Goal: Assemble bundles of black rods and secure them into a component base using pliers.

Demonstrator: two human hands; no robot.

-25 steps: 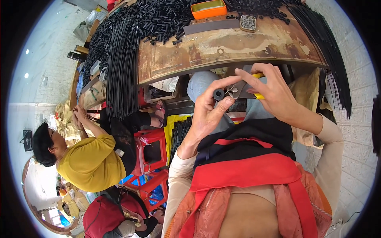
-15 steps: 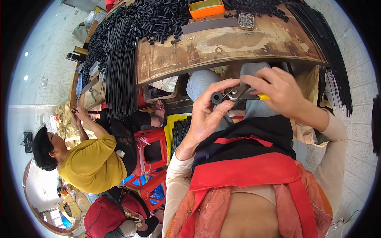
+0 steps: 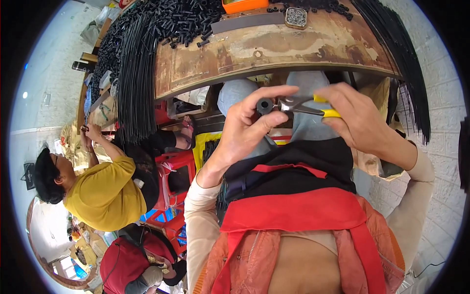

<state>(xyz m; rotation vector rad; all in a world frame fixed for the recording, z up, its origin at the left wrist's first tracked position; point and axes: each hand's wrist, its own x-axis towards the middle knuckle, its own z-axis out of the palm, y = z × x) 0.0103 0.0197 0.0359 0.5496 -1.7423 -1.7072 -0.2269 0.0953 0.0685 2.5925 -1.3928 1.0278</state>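
Note:
Held up over my lap, in front of the table edge, is a short black cylindrical part (image 3: pixel 265 105) with a hole in its end. My left hand (image 3: pixel 234 130) grips it with curled fingers, while the thumb and forefinger stretch out toward the right. My right hand (image 3: pixel 360 120) is closed around a pair of pliers (image 3: pixel 307 106) with yellow-coated handles, which are spread apart. The metal jaws point left and meet a small shiny piece beside the black part. Whether the jaws grip that piece is too small to tell.
The worn wooden table (image 3: pixel 274 56) carries heaped black tubular parts (image 3: pixel 181 22), an orange tray (image 3: pixel 245 6), a grey strip (image 3: pixel 254 22) and a small box of metal bits (image 3: pixel 296 17). Black rods (image 3: pixel 134 83) overhang its left edge, others (image 3: pixel 399 54) its right. A co-worker in yellow (image 3: pixel 103 193) sits left.
The pliers' handles have spread wider and the right hand has shifted slightly right. The left hand's outstretched thumb and forefinger have come away from the jaws. The whole view has shifted slightly.

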